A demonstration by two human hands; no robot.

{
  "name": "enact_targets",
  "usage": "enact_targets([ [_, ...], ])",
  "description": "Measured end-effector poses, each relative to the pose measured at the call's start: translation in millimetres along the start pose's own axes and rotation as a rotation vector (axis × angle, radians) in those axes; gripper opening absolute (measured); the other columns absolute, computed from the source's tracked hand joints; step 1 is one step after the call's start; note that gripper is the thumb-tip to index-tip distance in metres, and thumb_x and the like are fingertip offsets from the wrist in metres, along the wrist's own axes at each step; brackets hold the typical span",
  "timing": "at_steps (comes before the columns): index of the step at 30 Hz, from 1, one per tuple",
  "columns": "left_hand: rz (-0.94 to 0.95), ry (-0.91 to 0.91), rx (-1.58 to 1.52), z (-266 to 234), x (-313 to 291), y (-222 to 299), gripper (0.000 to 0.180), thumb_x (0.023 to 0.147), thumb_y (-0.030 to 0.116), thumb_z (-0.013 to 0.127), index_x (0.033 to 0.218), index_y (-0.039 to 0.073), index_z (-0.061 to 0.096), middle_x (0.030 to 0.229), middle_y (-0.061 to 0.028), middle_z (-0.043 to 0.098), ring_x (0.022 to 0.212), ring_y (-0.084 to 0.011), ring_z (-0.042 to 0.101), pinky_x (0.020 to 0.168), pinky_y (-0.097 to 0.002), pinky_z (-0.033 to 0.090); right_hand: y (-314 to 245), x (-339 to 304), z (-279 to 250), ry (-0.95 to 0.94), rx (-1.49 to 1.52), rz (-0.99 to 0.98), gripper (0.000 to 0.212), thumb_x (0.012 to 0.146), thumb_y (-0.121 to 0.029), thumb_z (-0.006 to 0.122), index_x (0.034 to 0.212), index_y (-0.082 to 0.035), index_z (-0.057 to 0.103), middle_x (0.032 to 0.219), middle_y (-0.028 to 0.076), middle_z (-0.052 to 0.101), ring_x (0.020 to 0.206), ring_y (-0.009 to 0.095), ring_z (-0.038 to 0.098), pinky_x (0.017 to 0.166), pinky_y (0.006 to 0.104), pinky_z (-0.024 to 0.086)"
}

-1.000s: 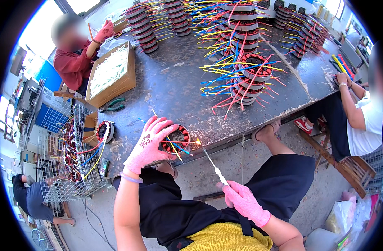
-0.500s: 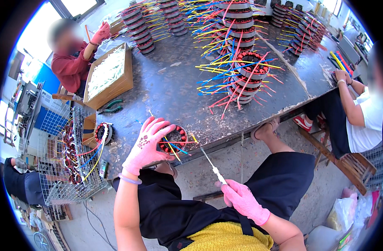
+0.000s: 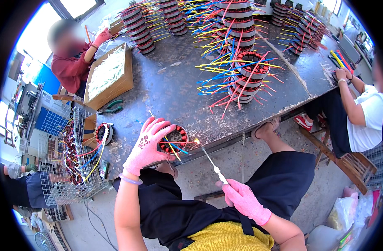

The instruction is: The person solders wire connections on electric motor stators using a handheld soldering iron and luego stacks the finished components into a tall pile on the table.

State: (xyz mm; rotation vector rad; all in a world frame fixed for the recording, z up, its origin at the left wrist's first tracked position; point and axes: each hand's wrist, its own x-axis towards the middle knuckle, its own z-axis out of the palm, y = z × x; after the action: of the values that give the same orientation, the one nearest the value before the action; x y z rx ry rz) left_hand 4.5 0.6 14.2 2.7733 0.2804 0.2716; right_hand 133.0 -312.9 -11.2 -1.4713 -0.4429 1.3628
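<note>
One dark table [image 3: 166, 83] carries several stacks of wound rings [image 3: 246, 81] with red, blue and yellow wires. A cardboard box [image 3: 123, 79] stands toward its left. At the near edge, the left hand [image 3: 149, 145], its grip half-curled, has hold of a single ring [image 3: 184, 134]. The right hand [image 3: 244, 200] grips tightly a slim white-handled tool [image 3: 217, 170], its tip near a red wire [image 3: 190, 142] ending in a small flame [image 3: 197, 141].

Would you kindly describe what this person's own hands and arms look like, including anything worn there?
The left hand and right hand wear pink gloves; dark markings show on the left glove's back. A pale purple band circles the left wrist, and both visible forearms are without sleeves.
</note>
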Motion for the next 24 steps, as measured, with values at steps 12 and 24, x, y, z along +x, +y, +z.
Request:
enact_targets([
  [12,-0.006,0.009,0.001,1,-1,-1,0.092,0.049,0.027,0.091,0.133,0.012,0.058,0.133,-0.0108,0.056,0.136,-0.0336,0.044,0.121,-0.0516,0.025,-13,-3,3,0.008,-0.048,0.007,0.037,0.103,-0.028,0.051,0.122,0.001,0.064,0.069,-0.002,0.048,0.061,0.006,0.043,0.056,0.0235,0.036],
  [24,-0.008,-0.001,0.011,0,0,1,0.091,0.050,0.030,0.090,0.133,0.011,0.058,0.132,-0.0099,0.056,0.135,-0.0324,0.045,0.121,-0.0518,0.024,-8,-1,2,0.000,-0.024,0.003,0.036,0.104,-0.027,0.051,0.123,0.001,0.064,0.068,-0.003,0.048,0.061,0.005,0.043,0.056,0.0235,0.036],
])
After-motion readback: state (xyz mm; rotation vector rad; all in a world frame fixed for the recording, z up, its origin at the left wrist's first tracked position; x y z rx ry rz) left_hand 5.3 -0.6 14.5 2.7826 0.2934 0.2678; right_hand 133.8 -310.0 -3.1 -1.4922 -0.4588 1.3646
